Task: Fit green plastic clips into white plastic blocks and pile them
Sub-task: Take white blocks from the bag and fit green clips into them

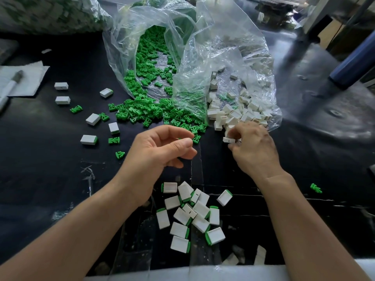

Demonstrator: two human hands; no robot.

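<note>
Clip bag (125, 49): it lay at the far middle of the tabletop (50, 179), mouth toward you, touching the block bag (243, 57) on its right.
Loose clips (154, 112): they spilled from that mouth toward the centre.
Loose blocks (239, 113): they sat in the block bag's mouth, just right of the clips.
Left hand (160, 149): you held it just before the loose clips.
Right hand (253, 153): at the blocks' near rim, you pinched a single block (228, 139).
Fitted pile (192, 216): by the near edge, between your forearms.
Stray blocks (93, 119): scattered left of the clips.
Paper sheet (30, 78): at the left edge, a pen (12, 84) on it.
Lone clip (316, 188): right of your right wrist, well apart from the pile.
</note>
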